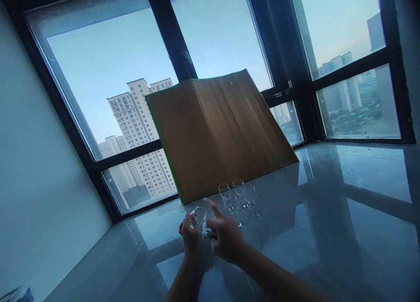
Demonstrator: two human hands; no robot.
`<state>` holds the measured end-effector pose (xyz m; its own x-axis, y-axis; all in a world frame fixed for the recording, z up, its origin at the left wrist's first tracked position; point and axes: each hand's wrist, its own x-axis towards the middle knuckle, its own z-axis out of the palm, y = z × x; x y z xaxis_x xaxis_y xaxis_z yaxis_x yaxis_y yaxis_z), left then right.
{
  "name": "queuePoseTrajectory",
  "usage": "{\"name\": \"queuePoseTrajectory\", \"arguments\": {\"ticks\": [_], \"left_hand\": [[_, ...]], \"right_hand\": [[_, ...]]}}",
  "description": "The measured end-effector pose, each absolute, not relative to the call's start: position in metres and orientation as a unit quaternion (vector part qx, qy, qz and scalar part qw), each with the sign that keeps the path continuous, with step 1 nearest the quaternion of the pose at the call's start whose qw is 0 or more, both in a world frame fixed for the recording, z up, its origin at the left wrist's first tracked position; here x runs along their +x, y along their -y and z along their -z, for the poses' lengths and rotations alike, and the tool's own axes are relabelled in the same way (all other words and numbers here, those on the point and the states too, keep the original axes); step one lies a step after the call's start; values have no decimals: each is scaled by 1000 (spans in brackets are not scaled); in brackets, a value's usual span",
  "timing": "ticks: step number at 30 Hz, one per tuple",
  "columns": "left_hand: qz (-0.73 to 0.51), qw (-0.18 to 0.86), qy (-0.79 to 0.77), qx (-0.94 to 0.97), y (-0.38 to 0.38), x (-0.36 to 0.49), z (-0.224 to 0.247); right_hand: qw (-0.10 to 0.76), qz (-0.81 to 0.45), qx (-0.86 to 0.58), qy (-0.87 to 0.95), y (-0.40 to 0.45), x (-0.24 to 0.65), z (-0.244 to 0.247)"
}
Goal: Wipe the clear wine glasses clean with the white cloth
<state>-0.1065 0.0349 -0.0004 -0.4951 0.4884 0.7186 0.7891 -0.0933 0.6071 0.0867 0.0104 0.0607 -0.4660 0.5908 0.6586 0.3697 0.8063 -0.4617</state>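
Observation:
My left hand [190, 233] is closed round a clear drinking glass [198, 215], its round rim tilted toward the camera. Close beside it, my right hand [226, 236] has its index finger stretched out. The other fingers of that hand are curled on a crumpled pale cloth [209, 233], which lies just below the glass. Several clear stemmed glasses [238, 197] stand upright in a group beyond my right hand. Part of the nearest one is hidden behind that hand.
A large brown board [219, 131] with green edging leans against the dark window frame [170, 35] behind the glasses. The glossy grey surface [328, 240] reflects the windows. A white wall [39, 162] borders the left side. Something pale, partly cut off, sits at the bottom left corner.

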Motion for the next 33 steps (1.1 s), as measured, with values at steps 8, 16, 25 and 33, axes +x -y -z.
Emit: {"name": "queuePoseTrajectory", "arguments": {"ticks": [8, 16, 25, 33], "left_hand": [[598, 59, 634, -487, -37, -117, 6], [527, 128, 657, -523, -34, -110, 4], [425, 87, 609, -664, -24, -93, -6], [488, 156, 585, -629, -28, -93, 4]], "right_hand": [[419, 44, -297, 857, -11, 102, -80], [425, -78, -271, 860, -9, 93, -65], [459, -128, -312, 822, -12, 93, -62], [496, -2, -368, 787, -28, 90, -50]]}}
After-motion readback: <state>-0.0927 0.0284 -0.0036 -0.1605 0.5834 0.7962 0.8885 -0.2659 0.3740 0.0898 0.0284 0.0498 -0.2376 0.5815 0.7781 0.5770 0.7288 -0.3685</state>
